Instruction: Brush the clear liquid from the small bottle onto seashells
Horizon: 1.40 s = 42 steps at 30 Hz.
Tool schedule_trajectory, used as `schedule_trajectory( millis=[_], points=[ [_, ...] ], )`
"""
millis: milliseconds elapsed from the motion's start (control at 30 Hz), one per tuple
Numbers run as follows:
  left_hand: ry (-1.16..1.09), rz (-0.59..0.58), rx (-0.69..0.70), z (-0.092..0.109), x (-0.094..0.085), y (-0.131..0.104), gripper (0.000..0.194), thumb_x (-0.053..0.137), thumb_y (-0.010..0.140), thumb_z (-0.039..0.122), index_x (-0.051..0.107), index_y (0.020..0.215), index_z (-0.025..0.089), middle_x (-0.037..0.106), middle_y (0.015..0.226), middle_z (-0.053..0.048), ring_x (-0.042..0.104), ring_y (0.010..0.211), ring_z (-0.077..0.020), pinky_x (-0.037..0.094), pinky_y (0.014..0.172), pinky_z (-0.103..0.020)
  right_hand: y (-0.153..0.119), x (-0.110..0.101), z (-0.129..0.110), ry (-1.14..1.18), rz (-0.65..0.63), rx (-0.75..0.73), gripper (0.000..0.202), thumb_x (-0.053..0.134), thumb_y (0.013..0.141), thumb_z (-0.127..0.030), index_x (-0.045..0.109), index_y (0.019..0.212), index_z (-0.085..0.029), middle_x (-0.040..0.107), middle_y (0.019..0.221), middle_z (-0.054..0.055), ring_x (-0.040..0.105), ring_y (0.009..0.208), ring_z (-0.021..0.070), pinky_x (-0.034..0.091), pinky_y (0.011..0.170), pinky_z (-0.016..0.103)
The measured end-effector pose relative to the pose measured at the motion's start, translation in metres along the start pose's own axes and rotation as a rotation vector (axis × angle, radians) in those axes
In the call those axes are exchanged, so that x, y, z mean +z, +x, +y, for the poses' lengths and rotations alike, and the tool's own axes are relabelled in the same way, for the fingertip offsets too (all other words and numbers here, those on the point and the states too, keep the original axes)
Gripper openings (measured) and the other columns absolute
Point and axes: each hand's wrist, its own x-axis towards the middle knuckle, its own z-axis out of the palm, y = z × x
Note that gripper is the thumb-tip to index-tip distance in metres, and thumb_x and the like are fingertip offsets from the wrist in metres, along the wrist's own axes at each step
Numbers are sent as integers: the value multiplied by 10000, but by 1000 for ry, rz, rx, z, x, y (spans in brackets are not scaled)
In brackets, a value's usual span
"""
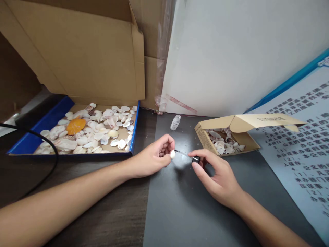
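My left hand [159, 155] pinches a small white seashell [173, 154] between thumb and forefinger, above the grey mat [174, 212]. In my right hand [213, 171] is the black cap of a brush applicator [196, 160], gripped between thumb and fingers. Its thin clear stem points left, and the dark tip reaches the shell or lies very close to it; I cannot tell whether they touch. Behind the hands stands a small clear glass bottle [175, 122] with a white label and no cap on it.
At the left, an open blue-edged cardboard box [132, 137] holds many white shells and one orange shell [76, 126]. A smaller open carton [250, 140] with shells stands at the right. A black cable [55, 154] curves at far left; a printed sheet [295, 147] lies far right.
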Motion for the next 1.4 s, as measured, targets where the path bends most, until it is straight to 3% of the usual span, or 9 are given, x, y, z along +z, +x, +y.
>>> schedule_trajectory(
  millis=[333,467,600,733,867,1000,1133,1300,1400],
  points=[
    [-5,-1,-6,1,0,0,134,526,876,140,422,924,208,463,834,37,464,728,-103,377,663,-262,2,-1,-1,-49,50,-6,149,565,948,-175,632,1075,-215,649,783,-5,587,606,120,494,574,218],
    [-3,7,-6,2,0,-1,138,527,873,139,417,918,209,454,829,39,459,723,-99,384,671,-261,2,-2,-2,-21,-14,-40,158,563,948,-184,640,1082,-217,685,824,14,614,623,132,503,568,228],
    [-9,2,-8,3,1,-1,140,539,875,157,416,916,210,461,831,37,466,729,-103,386,670,-261,1,-2,-2,-59,66,-5,138,574,936,-182,642,1052,-213,670,766,0,597,594,130,499,558,228],
    [-8,10,-8,3,1,-1,144,539,871,143,419,918,209,456,825,39,462,724,-101,385,670,-259,2,-2,-2,-38,9,-48,152,571,934,-175,644,1062,-214,674,782,-2,604,599,122,495,559,218],
    [-19,3,-9,2,1,0,156,552,864,149,419,918,210,467,828,38,467,730,-103,385,670,-258,3,-2,-2,-61,57,-7,135,578,932,-172,644,1045,-205,654,756,-6,590,587,119,492,558,216],
    [-1,9,-11,2,0,-1,142,533,868,140,421,921,209,459,825,40,463,722,-100,386,671,-258,2,-2,-2,1,-29,-60,151,569,938,-181,646,1062,-220,695,833,16,624,629,130,508,576,225],
    [-11,0,-11,2,0,0,155,538,861,141,415,923,211,470,834,36,472,735,-104,389,676,-259,2,-2,-2,-37,45,-8,138,573,936,-187,643,1052,-215,677,778,11,600,594,136,501,555,240],
    [-2,6,-14,2,0,0,149,528,864,133,415,921,211,458,825,39,464,724,-101,385,672,-259,1,-1,-2,5,-22,-60,162,564,943,-194,646,1079,-224,695,840,26,627,637,145,512,574,246],
    [-1,2,-18,2,0,0,153,538,861,146,415,923,213,470,833,36,471,732,-103,388,676,-259,1,-1,-1,-29,16,-16,157,568,941,-192,650,1073,-219,686,808,21,609,611,143,498,553,245]
  ],
)
